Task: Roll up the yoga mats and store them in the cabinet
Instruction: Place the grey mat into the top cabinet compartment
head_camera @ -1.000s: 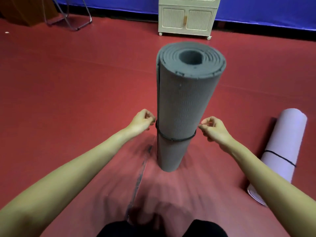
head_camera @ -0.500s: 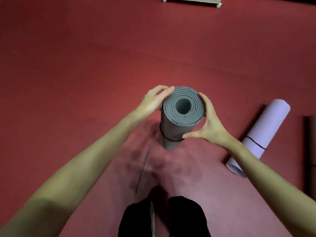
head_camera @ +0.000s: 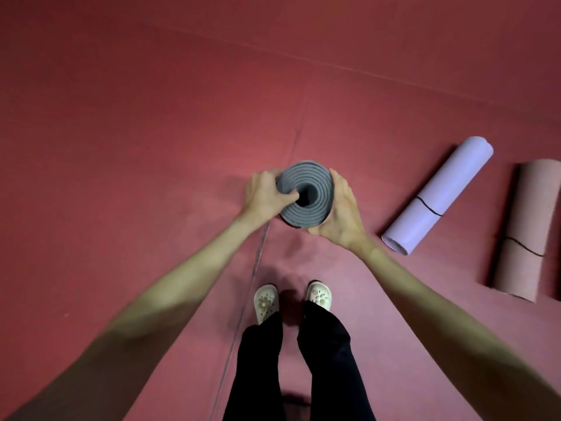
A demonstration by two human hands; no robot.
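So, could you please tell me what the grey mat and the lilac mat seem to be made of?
Grey mat: probably matte foam, since thick soft layers spiral at its end. Lilac mat: likely smoother foam or rubber, with an even matte skin; its thin black band looks elastic, though that is uncertain.

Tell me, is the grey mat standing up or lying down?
Standing up. The grey mat shows its round spiral end to the camera, with the left hand and right hand gripping its sides.
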